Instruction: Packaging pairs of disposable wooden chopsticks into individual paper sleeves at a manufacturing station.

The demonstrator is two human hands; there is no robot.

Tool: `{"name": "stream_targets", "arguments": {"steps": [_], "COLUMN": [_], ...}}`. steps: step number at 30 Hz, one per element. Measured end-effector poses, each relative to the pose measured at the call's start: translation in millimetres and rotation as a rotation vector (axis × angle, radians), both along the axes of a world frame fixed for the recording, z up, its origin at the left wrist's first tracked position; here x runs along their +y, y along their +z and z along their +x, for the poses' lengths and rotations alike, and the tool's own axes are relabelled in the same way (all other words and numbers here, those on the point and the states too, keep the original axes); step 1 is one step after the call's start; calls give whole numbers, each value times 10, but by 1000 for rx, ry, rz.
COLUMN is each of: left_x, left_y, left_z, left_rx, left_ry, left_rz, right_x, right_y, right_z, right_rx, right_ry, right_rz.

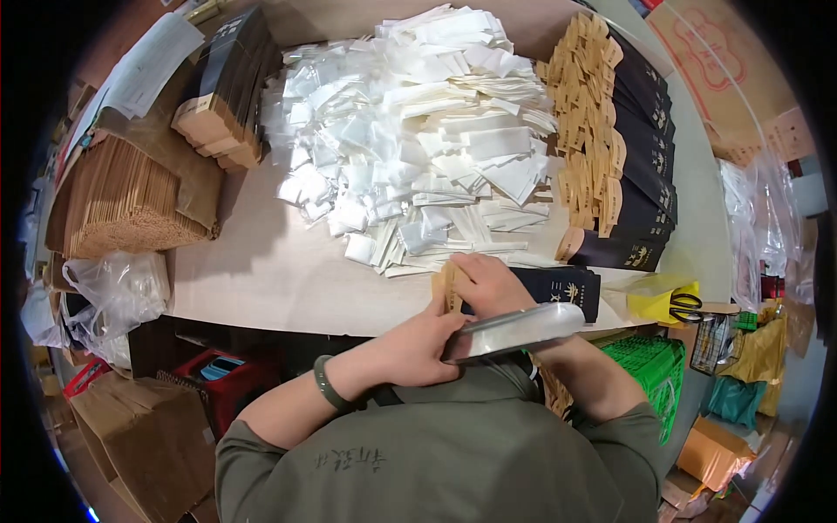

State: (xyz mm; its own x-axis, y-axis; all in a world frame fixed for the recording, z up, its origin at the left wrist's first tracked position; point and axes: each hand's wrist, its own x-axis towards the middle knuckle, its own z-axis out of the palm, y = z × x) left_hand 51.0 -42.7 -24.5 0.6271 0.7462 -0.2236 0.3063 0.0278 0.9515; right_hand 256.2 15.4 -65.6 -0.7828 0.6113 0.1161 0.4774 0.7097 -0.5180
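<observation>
Near the table's front edge lies a long, flat black paper sleeve [558, 292] with a tan end. My left hand [423, 349] has its fingers closed at the tan end. My right hand [493, 283] bends over the same end, its fingers pinched on it close to the left fingertips. A shiny grey flat object [519, 331] in front of my chest covers part of both hands and the right wrist. Just beyond my hands spreads a large heap of white paper-wrapped strips [488, 139] and clear small packets [331, 131].
Black and tan sleeves [641, 166] stand in overlapping rows at the right. More sleeves [218, 96] and a stack of brown cardboard pieces [131, 196] sit at the left. Scissors [686, 307] rest by a yellow item [649, 301]. A green basket [645, 370] is below the table's right side.
</observation>
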Motion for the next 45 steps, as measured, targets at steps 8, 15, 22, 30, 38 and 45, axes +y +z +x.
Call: {"name": "stream_targets", "arguments": {"steps": [8, 15, 22, 30, 38, 45], "left_x": [-93, -259, 96, 595, 701, 657], "left_y": [-308, -251, -53, -317, -255, -470], "left_z": [-646, -840, -807, -848, -920, -1055], "left_rx": [642, 651, 534, 661, 702, 591], "left_ry": [574, 392, 46, 389, 386, 180], "left_rz": [374, 376, 481, 571, 489, 907], "right_x": [-84, -92, -216, 619, 611, 1322], "right_y": [252, 143, 124, 93, 249, 432], "right_z": [-327, -448, -728, 390, 123, 182], "right_rx": [-384, -218, 121, -270, -202, 48], "right_ry": [-426, -517, -309, -387, -411, -406], "right_rz": [-269, -278, -310, -100, -146, 519]}}
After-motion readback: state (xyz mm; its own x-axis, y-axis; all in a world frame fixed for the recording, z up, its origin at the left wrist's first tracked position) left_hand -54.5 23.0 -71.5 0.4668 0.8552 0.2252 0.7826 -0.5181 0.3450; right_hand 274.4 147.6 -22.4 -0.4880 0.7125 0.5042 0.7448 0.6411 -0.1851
